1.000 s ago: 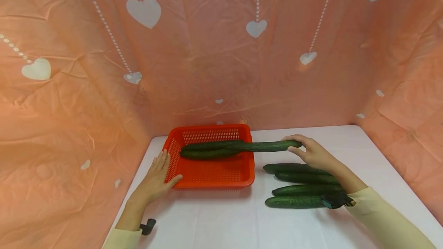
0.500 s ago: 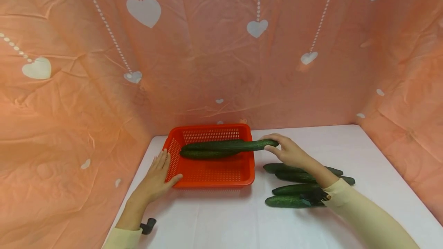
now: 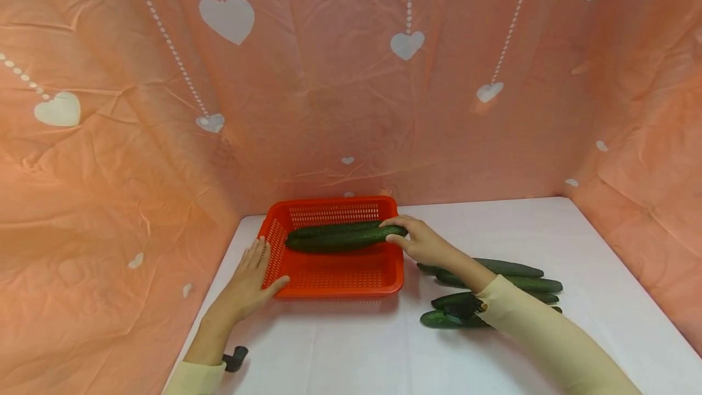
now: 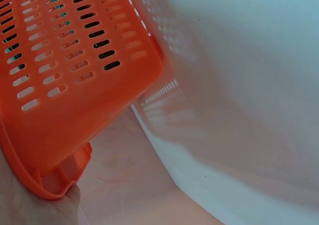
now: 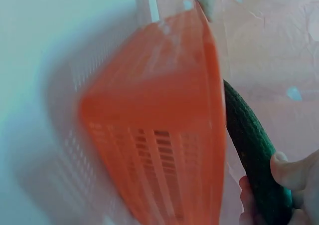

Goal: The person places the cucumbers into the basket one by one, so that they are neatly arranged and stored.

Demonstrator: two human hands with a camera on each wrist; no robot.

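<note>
In the head view my right hand (image 3: pixel 419 242) grips the right end of a long dark green cucumber (image 3: pixel 359 238) over the right rim of the red plastic basket (image 3: pixel 392 273). The right wrist view shows the thumb and curled fingers around this cucumber (image 5: pixel 256 155). Behind it, another cucumber (image 3: pixel 334 228) lies inside the basket; anything beneath the held one is hidden. My left hand (image 3: pixel 247 282) rests on the basket's left rim, fingers straight and spread. Only part of that hand (image 4: pixel 30 200) shows in the left wrist view, against the rim.
Several more cucumbers (image 3: pixel 510 268) lie on the white tabletop (image 3: pixel 362 346) right of the basket, partly beneath my right forearm. Orange cloth (image 3: pixel 351 108) with white hearts stands behind and at both sides. A small black object (image 3: pixel 236 358) is at my left wrist.
My right hand has moved left with its cucumber, which slid from beyond the basket's right rim to lie mostly over the basket. The left hand and basket have stayed put.
</note>
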